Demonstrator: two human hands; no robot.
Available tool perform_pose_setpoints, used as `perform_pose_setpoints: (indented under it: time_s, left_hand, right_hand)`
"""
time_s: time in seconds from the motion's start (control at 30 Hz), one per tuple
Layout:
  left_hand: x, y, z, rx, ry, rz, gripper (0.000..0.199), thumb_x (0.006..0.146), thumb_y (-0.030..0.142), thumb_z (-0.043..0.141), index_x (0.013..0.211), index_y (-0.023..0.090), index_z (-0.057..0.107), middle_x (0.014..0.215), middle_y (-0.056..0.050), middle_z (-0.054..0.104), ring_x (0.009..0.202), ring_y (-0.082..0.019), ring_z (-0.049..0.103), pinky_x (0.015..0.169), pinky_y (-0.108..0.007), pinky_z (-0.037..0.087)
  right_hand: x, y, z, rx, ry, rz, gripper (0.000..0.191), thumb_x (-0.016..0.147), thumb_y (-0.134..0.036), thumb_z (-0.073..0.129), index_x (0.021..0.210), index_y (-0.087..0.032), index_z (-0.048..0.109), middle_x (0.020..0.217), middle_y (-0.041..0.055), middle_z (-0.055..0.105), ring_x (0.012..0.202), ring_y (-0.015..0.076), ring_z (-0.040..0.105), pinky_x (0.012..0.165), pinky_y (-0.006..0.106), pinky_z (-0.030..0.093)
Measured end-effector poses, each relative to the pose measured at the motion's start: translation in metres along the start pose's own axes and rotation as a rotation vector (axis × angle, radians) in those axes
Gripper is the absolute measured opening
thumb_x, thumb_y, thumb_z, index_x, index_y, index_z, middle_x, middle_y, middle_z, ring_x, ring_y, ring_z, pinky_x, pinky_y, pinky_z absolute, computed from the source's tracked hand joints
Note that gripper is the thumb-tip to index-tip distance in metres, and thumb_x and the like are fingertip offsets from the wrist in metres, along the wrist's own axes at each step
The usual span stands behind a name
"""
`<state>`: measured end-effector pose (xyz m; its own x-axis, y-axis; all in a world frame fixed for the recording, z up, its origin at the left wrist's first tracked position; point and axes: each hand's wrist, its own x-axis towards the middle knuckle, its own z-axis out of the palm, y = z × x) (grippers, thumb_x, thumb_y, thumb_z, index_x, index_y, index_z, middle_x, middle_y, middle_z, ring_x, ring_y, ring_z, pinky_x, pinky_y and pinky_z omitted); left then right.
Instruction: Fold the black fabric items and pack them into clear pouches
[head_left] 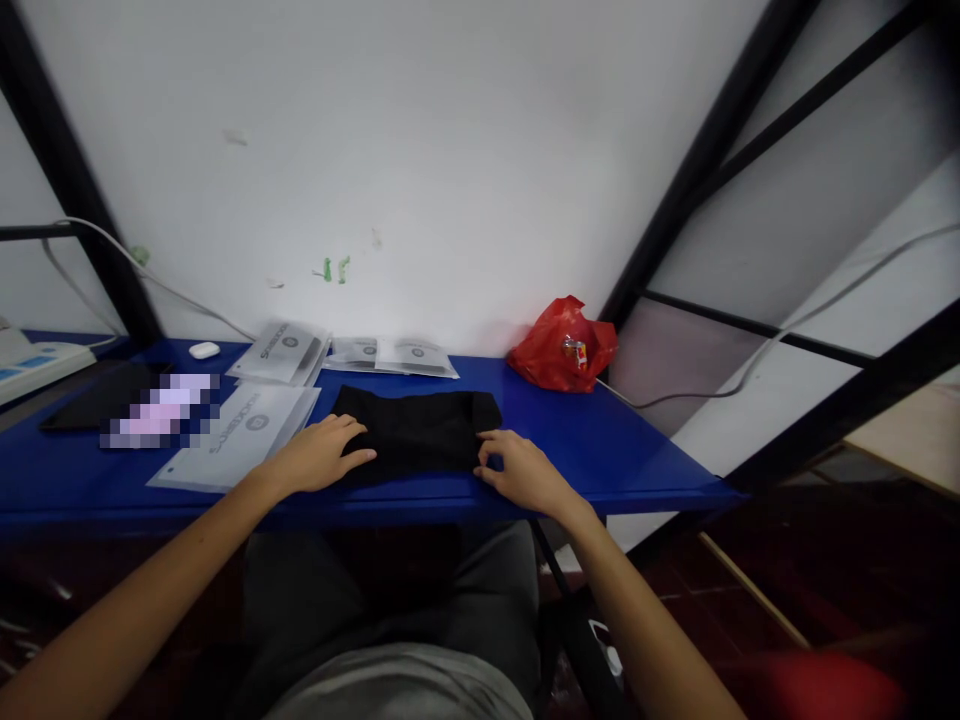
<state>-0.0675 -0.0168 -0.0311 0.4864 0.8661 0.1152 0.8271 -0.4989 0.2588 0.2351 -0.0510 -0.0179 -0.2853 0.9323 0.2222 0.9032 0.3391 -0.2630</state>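
One black cloth [421,430] | left fingers [349,433] spread atop | right fingers [496,438] curled at edge, grip unclear

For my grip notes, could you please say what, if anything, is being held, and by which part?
The right hand may be pinching the folded black cloth at its right edge; the left hand rests on the cloth's left end.

Black cloth [420,430]: plain, spread low, slightly rumpled, longer side to side; right end folded over. Lies lengthwise near worktop's [622,450] front edge.
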Motion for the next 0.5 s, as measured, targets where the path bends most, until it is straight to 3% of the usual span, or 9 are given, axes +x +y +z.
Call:
perform_pose_setpoints:
  time_s: [0.13, 0.23, 0.37, 0.5]
  left_hand:
    - [-0.003, -0.003, -0.003, -0.052, -0.049, 0.003, 0.05, 0.083, 0.053, 0.048, 0.12, 0.02, 0.056, 0.129, -0.01, 0.054, 0.116, -0.028, 0.05, 0.092, -0.037, 0.041]
    - [-0.002, -0.004, -0.001, -0.054, -0.024, 0.01, 0.044, 0.082, 0.048, 0.051, 0.115, 0.02, 0.058, 0.122, -0.009, 0.058, 0.112, -0.027, 0.052, 0.091, -0.037, 0.041]
    - [0.011, -0.009, 0.001, -0.017, 0.027, -0.024, 0.041, 0.08, 0.049, 0.054, 0.106, 0.018, 0.059, 0.111, -0.009, 0.061, 0.105, -0.029, 0.053, 0.084, -0.038, 0.043]
    - [0.035, -0.014, -0.003, 0.063, 0.08, -0.077, 0.029, 0.077, 0.043, 0.06, 0.093, 0.018, 0.06, 0.098, -0.009, 0.062, 0.097, -0.029, 0.055, 0.076, -0.037, 0.043]
  right_hand:
    - [0.011, -0.01, 0.0, 0.063, 0.219, 0.01, 0.022, 0.084, -0.036, 0.057, 0.099, -0.022, 0.063, 0.121, 0.0094, 0.061, 0.113, 0.0248, 0.056, 0.095, 0.041, 0.043]
    - [0.029, -0.013, 0.009, 0.026, 0.15, -0.04, 0.04, 0.082, -0.036, 0.061, 0.117, -0.02, 0.058, 0.127, 0.012, 0.058, 0.121, 0.0257, 0.05, 0.101, 0.043, 0.039]
    - [0.058, -0.005, 0.024, -0.036, -0.051, -0.048, 0.04, 0.077, -0.034, 0.067, 0.114, -0.018, 0.061, 0.124, 0.013, 0.06, 0.119, 0.0268, 0.052, 0.099, 0.041, 0.04]
    - [0.086, 0.007, 0.028, -0.013, 0.006, -0.009, 0.022, 0.075, -0.024, 0.068, 0.096, -0.018, 0.065, 0.11, 0.0085, 0.067, 0.105, 0.023, 0.06, 0.09, 0.034, 0.044]
